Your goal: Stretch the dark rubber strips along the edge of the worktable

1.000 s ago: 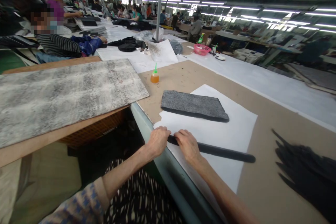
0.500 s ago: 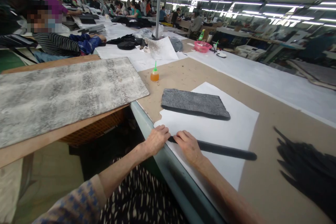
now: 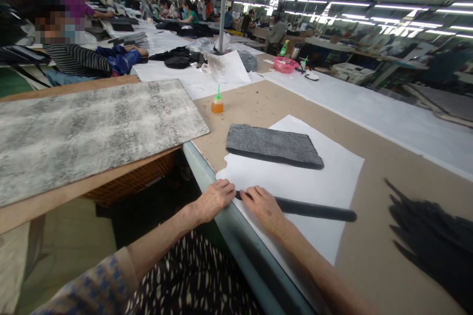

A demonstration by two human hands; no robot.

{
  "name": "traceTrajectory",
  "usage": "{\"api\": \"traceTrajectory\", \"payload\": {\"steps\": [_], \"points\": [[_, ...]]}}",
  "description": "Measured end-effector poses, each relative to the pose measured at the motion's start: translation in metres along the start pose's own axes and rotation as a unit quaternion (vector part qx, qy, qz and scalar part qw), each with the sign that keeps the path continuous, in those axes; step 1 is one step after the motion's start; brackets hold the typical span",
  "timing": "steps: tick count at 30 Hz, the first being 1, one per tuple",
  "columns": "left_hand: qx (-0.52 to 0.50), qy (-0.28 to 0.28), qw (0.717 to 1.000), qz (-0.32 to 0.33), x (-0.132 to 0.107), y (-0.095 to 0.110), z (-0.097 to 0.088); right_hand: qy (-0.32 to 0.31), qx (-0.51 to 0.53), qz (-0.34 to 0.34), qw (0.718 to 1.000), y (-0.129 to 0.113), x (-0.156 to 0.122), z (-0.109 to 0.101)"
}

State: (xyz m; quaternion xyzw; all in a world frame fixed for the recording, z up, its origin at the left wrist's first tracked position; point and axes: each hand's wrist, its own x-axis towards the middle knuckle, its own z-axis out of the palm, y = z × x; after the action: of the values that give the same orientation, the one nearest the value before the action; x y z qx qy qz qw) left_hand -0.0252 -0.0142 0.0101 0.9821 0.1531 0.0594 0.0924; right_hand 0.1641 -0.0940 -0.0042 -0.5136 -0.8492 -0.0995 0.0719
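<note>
A long dark strip (image 3: 318, 209) lies across a white paper sheet (image 3: 340, 167) at the table's near edge. My left hand (image 3: 217, 198) is closed at the strip's left end, its fingertips curled over the table edge. Just to the right, my right hand (image 3: 263, 205) pinches the strip, with thumb and fingers close together. Beyond both hands, a stack of grey textured fabric pieces (image 3: 273, 145) rests partly on the paper. The strip's part under my fingers is hidden.
A small bottle of orange liquid (image 3: 218, 103) stands farther back. A pile of dark strips (image 3: 436, 241) lies at the right. A mottled board (image 3: 99, 128) sits at left. A pink basket (image 3: 285, 64) is far back. A co-worker in striped sleeves (image 3: 84, 59) sits at upper left.
Both hands have shifted slightly left, and the strip's right end has moved a little left and up with them. The fabric stack and bottle stay in place.
</note>
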Motion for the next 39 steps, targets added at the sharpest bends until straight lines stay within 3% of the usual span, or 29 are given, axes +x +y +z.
{"api": "traceTrajectory", "payload": {"steps": [6,12,16,21,26,30,35,39], "points": [[-0.068,0.046,0.996,-0.033,-0.01,-0.004,0.009,-0.008,-0.015,-0.003,1.0,-0.002,0.002,-0.003],[-0.177,0.147,0.968,-0.104,-0.018,-0.01,0.026,0.003,0.005,0.016,1.0,0.001,-0.009,-0.008],[-0.265,0.204,0.927,-0.168,-0.023,-0.001,0.026,0.007,0.01,0.015,1.0,0.001,-0.017,-0.012],[-0.342,0.309,0.84,-0.287,-0.032,0.015,0.022,-0.003,0.022,-0.017,1.0,-0.012,0.0,-0.014],[-0.459,0.242,0.754,-0.402,-0.036,0.011,0.038,0.002,0.03,-0.043,0.999,-0.025,0.023,-0.011],[-0.526,0.225,0.715,-0.402,-0.03,0.004,0.055,-0.007,0.022,-0.048,0.999,-0.025,0.026,-0.01],[-0.602,0.233,0.66,-0.383,-0.027,0.0,0.061,0.003,0.037,-0.065,0.997,-0.019,0.02,-0.007],[-0.621,0.209,0.641,-0.399,-0.033,-0.004,0.063,0.01,0.039,-0.069,0.997,-0.01,0.011,-0.005]]}}
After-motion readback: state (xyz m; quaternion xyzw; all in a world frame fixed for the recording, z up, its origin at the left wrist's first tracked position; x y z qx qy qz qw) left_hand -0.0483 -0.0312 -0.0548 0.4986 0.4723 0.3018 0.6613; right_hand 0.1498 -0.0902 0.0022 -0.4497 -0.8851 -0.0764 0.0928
